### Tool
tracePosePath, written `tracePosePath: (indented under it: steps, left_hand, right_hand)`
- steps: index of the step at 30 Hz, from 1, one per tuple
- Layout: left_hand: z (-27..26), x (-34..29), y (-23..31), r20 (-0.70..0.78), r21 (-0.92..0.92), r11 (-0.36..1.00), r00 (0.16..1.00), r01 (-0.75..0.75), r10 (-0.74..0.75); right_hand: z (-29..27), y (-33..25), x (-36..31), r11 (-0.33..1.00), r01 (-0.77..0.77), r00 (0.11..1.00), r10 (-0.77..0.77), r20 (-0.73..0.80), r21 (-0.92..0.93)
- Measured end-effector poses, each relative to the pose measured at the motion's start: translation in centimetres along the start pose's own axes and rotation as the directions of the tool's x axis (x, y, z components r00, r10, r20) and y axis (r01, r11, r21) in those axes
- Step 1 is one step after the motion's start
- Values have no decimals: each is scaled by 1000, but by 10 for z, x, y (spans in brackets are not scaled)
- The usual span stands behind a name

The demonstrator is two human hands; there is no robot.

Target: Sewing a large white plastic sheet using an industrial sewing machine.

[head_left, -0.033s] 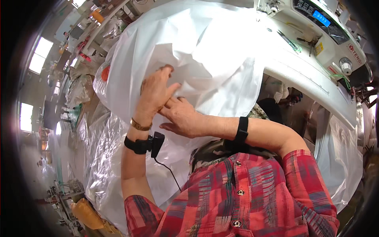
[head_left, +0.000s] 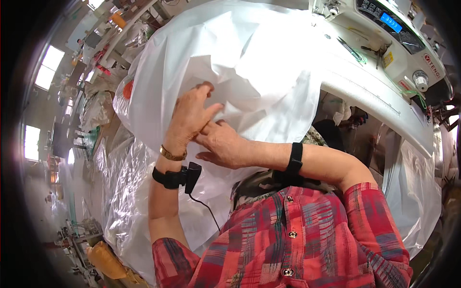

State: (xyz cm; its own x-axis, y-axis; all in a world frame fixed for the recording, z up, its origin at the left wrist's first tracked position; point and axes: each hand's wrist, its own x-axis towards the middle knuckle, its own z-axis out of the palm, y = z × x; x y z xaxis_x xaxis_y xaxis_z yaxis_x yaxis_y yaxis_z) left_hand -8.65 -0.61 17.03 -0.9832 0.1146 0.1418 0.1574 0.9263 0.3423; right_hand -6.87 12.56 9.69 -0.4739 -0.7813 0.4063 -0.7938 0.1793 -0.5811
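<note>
- Both hands meet on a large sheet of white woven fabric that is bunched up on the counter in front of the person.
- Left hand lies on the fabric, fingers curled and pinching a fold.
- Right hand rests flat and loosely open on the fabric, its fingertips touching the left hand.
- White sewing machine stands beyond the fabric, to the right.
</note>
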Motion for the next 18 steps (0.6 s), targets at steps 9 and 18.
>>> tracePosePath:
  steps: [9, 18]
  left_hand:
    - [13, -23, 20, 32, -255, 967, 999, 0, 9]
    - [24, -33, -10, -153, -486, 874, 982, 21, -108]
  right_hand:
    - [4, 14, -14, 964, 256, 911, -217, 350, -67]
    - [10, 25, -12, 874, 462, 880, -432, 198, -148]
